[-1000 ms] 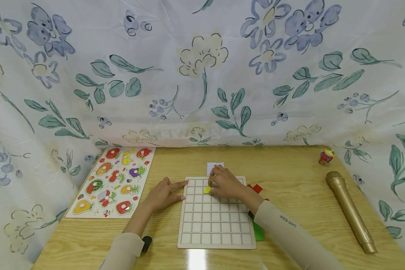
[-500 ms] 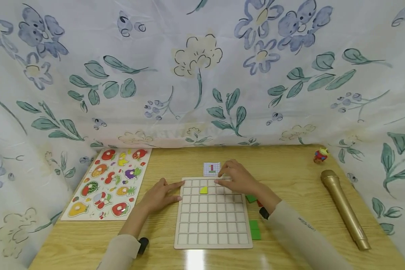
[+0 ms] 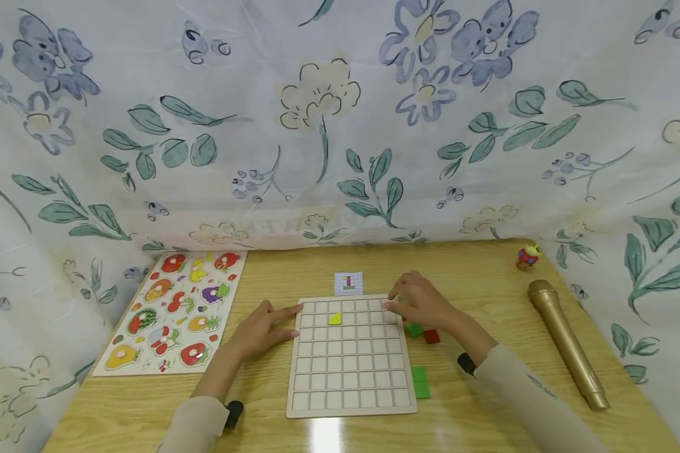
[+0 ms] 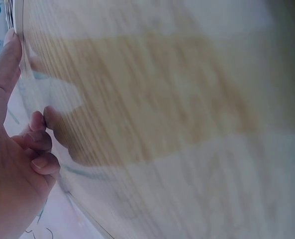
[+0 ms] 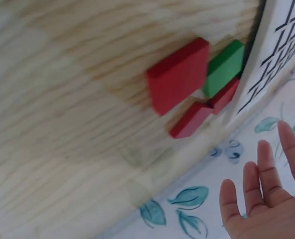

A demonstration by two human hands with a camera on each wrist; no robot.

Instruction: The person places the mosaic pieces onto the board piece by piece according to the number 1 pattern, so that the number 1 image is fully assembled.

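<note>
A pale square grid board (image 3: 351, 358) lies on the table in the head view. One yellow piece (image 3: 335, 319), with a cut-off upper left corner, sits in a cell of its second row. My left hand (image 3: 264, 330) touches the board's left edge with straight index finger and thumb; its other fingers are curled in, as the left wrist view shows. Over the board's upper right corner is my right hand (image 3: 422, 302), fingers loosely extended and holding nothing. Just below it lie a green piece (image 3: 413, 329) and a red piece (image 3: 432, 336); the right wrist view shows more red pieces (image 5: 191, 119) there.
Behind the board lies a small pattern card (image 3: 348, 283). Green pieces (image 3: 421, 382) sit by its lower right side. A fruit puzzle board (image 3: 170, 314) lies at left, a gold microphone (image 3: 568, 346) and a small toy figure (image 3: 527, 257) at right. A floral curtain (image 3: 340, 126) hangs behind.
My right hand has let go of the yellow piece, leaving it on the board, and moved right to the pieces beside the upper right corner. My left hand stays at the edge.
</note>
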